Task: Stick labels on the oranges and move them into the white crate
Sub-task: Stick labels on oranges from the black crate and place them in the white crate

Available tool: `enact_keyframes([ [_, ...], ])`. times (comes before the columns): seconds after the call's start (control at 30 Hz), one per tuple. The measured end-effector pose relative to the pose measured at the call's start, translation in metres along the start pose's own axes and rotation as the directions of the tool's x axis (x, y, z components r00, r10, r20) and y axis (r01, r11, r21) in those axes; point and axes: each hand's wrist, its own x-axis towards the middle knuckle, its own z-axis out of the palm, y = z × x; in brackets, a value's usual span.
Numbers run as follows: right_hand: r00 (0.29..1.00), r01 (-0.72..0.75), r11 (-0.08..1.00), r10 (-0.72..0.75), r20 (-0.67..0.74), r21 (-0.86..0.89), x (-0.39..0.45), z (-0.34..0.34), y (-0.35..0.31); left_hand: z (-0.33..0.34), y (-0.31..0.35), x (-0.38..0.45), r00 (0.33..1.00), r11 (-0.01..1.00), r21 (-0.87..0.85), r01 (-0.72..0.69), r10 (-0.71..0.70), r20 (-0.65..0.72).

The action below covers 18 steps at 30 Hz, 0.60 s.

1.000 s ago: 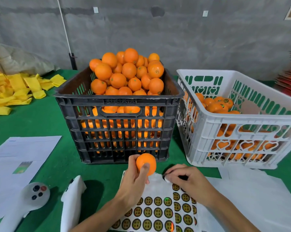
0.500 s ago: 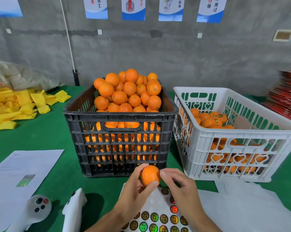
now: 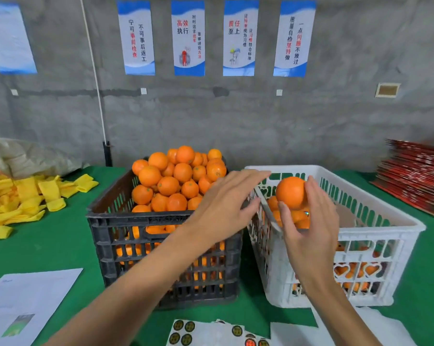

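Holding an orange [image 3: 290, 192] above the white crate [image 3: 375, 231], the right hand [image 3: 308, 226] has thumb and fingers curled round the fruit. Left hand [image 3: 223, 208] hovers with fingers straight and spread over the near right corner of the black crate [image 3: 166, 260], gripping nothing. Black crate is heaped with oranges [image 3: 176, 178]; the white crate is partly filled. Label sheet [image 3: 211, 334] lies on the green bench [image 3: 61, 245] at the near edge.
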Motion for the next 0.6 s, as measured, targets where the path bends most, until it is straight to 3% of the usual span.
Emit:
enact_keyframes([
  [0.07,0.996,0.090,0.995,-0.089,0.017,-0.032,-0.002,0.005,0.008,-0.007,-0.033,0.015,0.982,0.983,0.046,0.177,-0.179,0.055],
  [0.13,0.979,0.189,0.982,-0.190,0.071,0.020,-0.017,0.013,0.013,-0.008,-0.072,0.023,0.899,0.920,0.087,0.382,-0.391,0.198],
  [0.2,0.958,0.245,0.964,-0.257,0.126,0.103,-0.043,0.022,0.013,-0.002,-0.106,0.026,0.754,0.853,0.183,0.488,-0.518,0.403],
  [0.3,0.930,0.275,0.936,-0.317,0.189,0.218,-0.086,0.034,0.017,0.011,-0.139,0.031,0.435,0.777,0.318,0.543,-0.585,0.685],
  [0.33,0.920,0.280,0.928,-0.332,0.206,0.248,-0.098,0.037,0.020,0.015,-0.145,0.034,0.363,0.757,0.327,0.566,-0.585,0.725],
  [0.37,0.908,0.293,0.918,-0.355,0.224,0.266,-0.107,0.038,0.023,0.019,-0.149,0.038,0.333,0.741,0.322,0.589,-0.586,0.739],
  [0.47,0.850,0.351,0.896,-0.427,0.308,0.272,-0.123,0.040,0.028,0.026,-0.157,0.047,0.334,0.704,0.274,0.655,-0.595,0.731],
  [0.53,0.844,0.356,0.883,-0.444,0.301,0.305,-0.127,0.041,0.029,0.031,-0.160,0.049,0.358,0.707,0.201,0.678,-0.556,0.750],
  [0.6,0.853,0.333,0.888,-0.427,0.301,0.317,-0.127,0.043,0.029,0.036,-0.157,0.045,0.336,0.731,0.177,0.659,-0.497,0.800],
])
